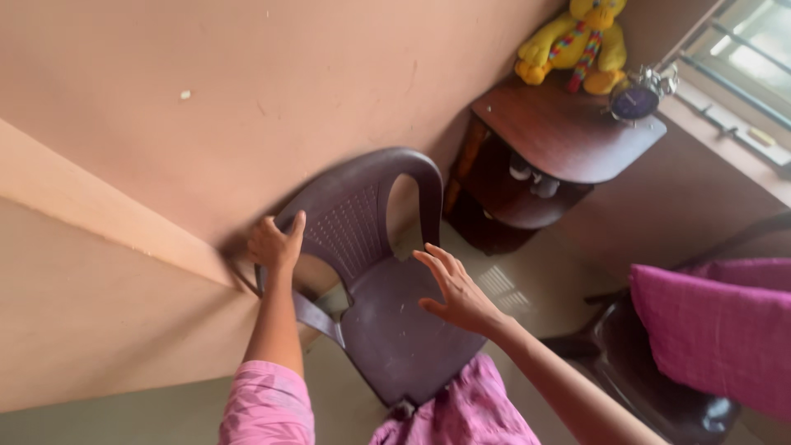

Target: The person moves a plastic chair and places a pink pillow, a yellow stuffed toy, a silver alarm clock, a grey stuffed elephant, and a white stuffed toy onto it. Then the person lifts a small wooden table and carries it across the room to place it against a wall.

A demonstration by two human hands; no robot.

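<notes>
a dark purple plastic chair [387,321] in the middle of the view, on a pale floor [527,288], close to a pinkish-brown wall [247,91]. back of the chair against the wall, seat facing the camera.

left hand [276,245] up on the top edge of the chair back, on its left side. fingers [262,239] curled over the edge and clamped on it, thumb sticking up. left arm straight, with a pink sleeve [265,404] at the bottom of the view.

right hand [457,288] over the right side of the seat, just beside the chair's right edge. fingers [432,265] spread apart and stretched out flat, holding nothing. hard to tell whether the palm touches the seat or only floats just above it. more pink cloth [470,412] low in the view, below the seat.

to the right of the chair, well apart, a small dark brown corner stand [568,136] with a shelf under its top. a yellow stuffed toy [577,41] with a striped scarf sitting on the stand, against the wall. a round alarm clock [636,99] with a purple face just beside the toy. small pale things on the lower shelf, too small to tell.

a window with bars [741,58] at the top right. a second dark chair [643,363] at the lower right, with a bright pink cushion [717,330] on it.
</notes>
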